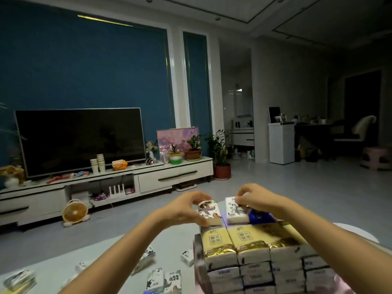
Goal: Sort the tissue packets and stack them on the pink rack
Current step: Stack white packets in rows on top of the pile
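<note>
Topping the stack [254, 257]
Left hand [184, 211] is gripping left packet [210, 213], right hand [261, 200] right packet [235, 211], side by side, lengthwise away.

**Layout: stack right, loose packets left**

We have the packet stack [254, 253] on the table [169, 245], right of centre. Two packets sit side by side at its far top edge: left hand [184, 211] holds the left packet [210, 213], right hand [258, 200] holds the right packet [235, 211]. Loose packets [163, 279] lie scattered on the table left of the stack. Beyond the table, a fan [74, 212] stands on the floor. TV cabinet [174, 175] is behind it along the wall, TV [80, 141] on the cabinet's left part, paper cups [98, 163] in front of the TV, potted plant [221, 160] on the floor right of the cabinet.
</note>
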